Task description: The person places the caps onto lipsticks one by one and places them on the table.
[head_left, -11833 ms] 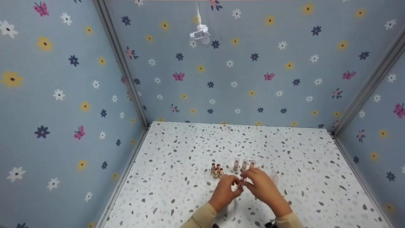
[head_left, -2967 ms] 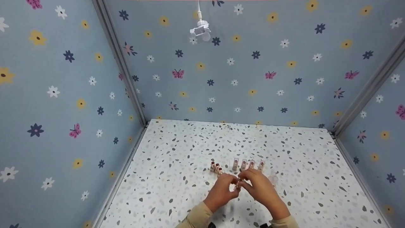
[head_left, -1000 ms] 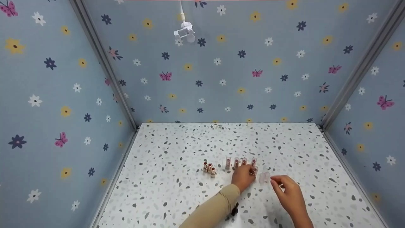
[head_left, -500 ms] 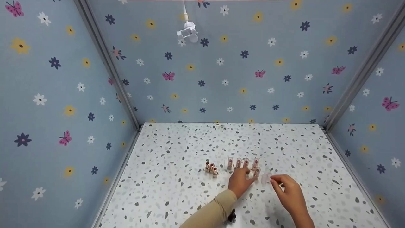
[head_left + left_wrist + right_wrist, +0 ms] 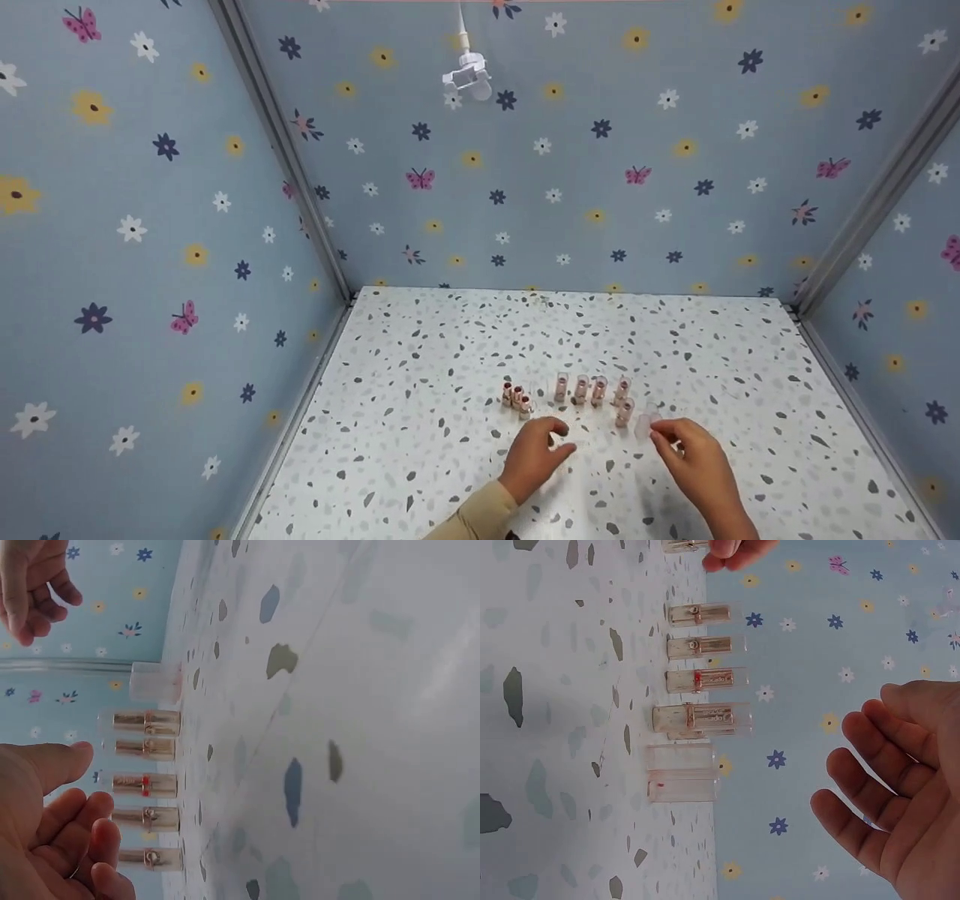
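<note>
My left hand [image 5: 534, 454] hovers over the table in front of three uncapped lipsticks [image 5: 517, 397], its fingers loosely bent and holding nothing. To its right stand several lipsticks under clear caps [image 5: 582, 390]; one capped lipstick [image 5: 624, 412] is in front of the row's right end. Beside that one, two empty clear caps [image 5: 682, 786] stand upright. My right hand [image 5: 697, 457] is just right of the caps, overlapping them in the head view. In the right wrist view its relaxed fingers [image 5: 855, 825] are apart from the caps and hold nothing.
The speckled white tabletop [image 5: 420, 465] is enclosed by flower-patterned panels [image 5: 555, 165] with grey metal corner posts [image 5: 281, 142]. A white clip-like fitting [image 5: 469, 75] hangs in front of the back panel, well above the table.
Both hands were on a lipstick earlier. The left hand then put it, capped, in front of the row, released it and moved back left. Uncapped lipsticks dropped to three. The right hand moved beside the caps.
</note>
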Demonstrator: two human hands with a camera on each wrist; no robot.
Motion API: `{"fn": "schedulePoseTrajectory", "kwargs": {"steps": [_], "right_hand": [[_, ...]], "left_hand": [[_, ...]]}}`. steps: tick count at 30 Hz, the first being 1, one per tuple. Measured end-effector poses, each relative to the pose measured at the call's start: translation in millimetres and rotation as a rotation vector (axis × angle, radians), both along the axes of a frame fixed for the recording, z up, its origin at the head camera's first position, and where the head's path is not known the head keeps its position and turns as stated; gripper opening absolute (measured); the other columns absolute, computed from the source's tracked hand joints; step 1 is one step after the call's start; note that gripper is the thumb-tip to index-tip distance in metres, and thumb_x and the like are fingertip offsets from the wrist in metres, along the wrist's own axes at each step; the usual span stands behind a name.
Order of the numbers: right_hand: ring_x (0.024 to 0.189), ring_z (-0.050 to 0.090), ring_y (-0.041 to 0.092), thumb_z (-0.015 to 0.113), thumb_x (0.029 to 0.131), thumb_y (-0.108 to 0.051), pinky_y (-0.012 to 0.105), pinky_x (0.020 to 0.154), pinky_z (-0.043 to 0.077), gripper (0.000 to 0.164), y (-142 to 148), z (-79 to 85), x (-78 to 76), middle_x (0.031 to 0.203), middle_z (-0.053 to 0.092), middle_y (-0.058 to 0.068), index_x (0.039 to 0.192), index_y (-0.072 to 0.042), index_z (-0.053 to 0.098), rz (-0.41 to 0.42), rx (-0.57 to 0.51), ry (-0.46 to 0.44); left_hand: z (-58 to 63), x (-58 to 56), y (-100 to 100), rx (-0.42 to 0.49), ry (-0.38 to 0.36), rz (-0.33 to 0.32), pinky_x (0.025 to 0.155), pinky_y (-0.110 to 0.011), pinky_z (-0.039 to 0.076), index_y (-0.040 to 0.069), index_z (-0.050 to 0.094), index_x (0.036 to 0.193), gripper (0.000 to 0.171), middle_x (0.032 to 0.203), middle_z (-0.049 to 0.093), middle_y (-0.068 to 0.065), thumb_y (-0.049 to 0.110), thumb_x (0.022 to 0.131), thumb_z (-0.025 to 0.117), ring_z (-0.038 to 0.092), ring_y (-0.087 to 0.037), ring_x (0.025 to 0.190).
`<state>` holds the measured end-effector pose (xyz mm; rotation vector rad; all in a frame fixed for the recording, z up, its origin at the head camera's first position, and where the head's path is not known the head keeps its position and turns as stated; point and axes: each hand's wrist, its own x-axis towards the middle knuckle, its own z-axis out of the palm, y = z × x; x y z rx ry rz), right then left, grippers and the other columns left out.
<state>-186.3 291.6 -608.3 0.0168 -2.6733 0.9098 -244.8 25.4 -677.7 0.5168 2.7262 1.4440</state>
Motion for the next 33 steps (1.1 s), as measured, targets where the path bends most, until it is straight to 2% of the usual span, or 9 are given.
{"fn": "schedulePoseTrajectory", "kwargs": {"steps": [3,8,12,20,27,33], "right_hand": [[0.085,0.064,0.012,0.076,0.093,-0.013,0.037,0.076,0.055,0.011,0,-2.8,-2.8,0.094,0.07,-0.005,0.104,-0.016,0.076,0.011,-0.023,-0.007],[0.087,0.065,0.013,0.075,0.094,-0.015,0.038,0.077,0.056,0.011,5,-9.2,-13.3,0.096,0.071,-0.004,0.105,-0.015,0.076,0.023,-0.034,-0.056],[0.089,0.064,0.015,0.073,0.096,-0.017,0.041,0.08,0.054,0.013,12,-14.6,-23.8,0.098,0.07,-0.001,0.108,-0.012,0.075,0.033,-0.003,-0.099],[0.098,0.066,0.03,0.074,0.094,-0.019,0.053,0.084,0.053,0.024,29,-23.1,-45.4,0.108,0.072,0.011,0.115,-0.007,0.073,0.031,0.095,-0.116],[0.105,0.065,0.035,0.074,0.094,-0.027,0.054,0.087,0.052,0.039,32,-39.2,-66.5,0.116,0.069,0.017,0.123,-0.001,0.068,-0.021,0.068,-0.323],[0.105,0.065,0.032,0.076,0.092,-0.029,0.051,0.083,0.051,0.045,31,-39.7,-73.3,0.121,0.068,0.018,0.126,-0.001,0.065,-0.117,0.031,-0.497]], "left_hand": [[0.0,5.3,-12,0.047,-0.003,0.057,0.072,-0.028,0.047,0.019,0.072,0.105,0.017,0.101,0.07,0.003,0.024,0.091,0.079,0.062,-0.021,0.084],[1.6,7.2,-22,0.099,-0.011,0.108,0.072,-0.027,0.046,0.024,0.07,0.102,0.015,0.1,0.07,0.003,0.027,0.091,0.08,0.059,-0.019,0.082],[3.7,6.2,-27,0.129,-0.004,0.14,0.072,-0.028,0.046,0.025,0.069,0.1,0.015,0.099,0.069,0.003,0.025,0.09,0.081,0.06,-0.023,0.083],[5.2,6.2,-39,0.134,0.002,0.219,0.075,-0.03,0.045,0.021,0.065,0.1,0.02,0.097,0.065,0.005,0.024,0.089,0.081,0.06,-0.026,0.086],[1.6,5.2,-39,0.136,0.028,0.257,0.074,-0.028,0.046,0.012,0.065,0.1,0.024,0.093,0.064,0.004,0.021,0.087,0.083,0.059,-0.021,0.083],[-5.0,7.5,-38,0.108,0.026,0.294,0.072,-0.027,0.045,0.013,0.065,0.097,0.023,0.092,0.065,0.003,0.021,0.086,0.084,0.057,-0.016,0.08]]}}
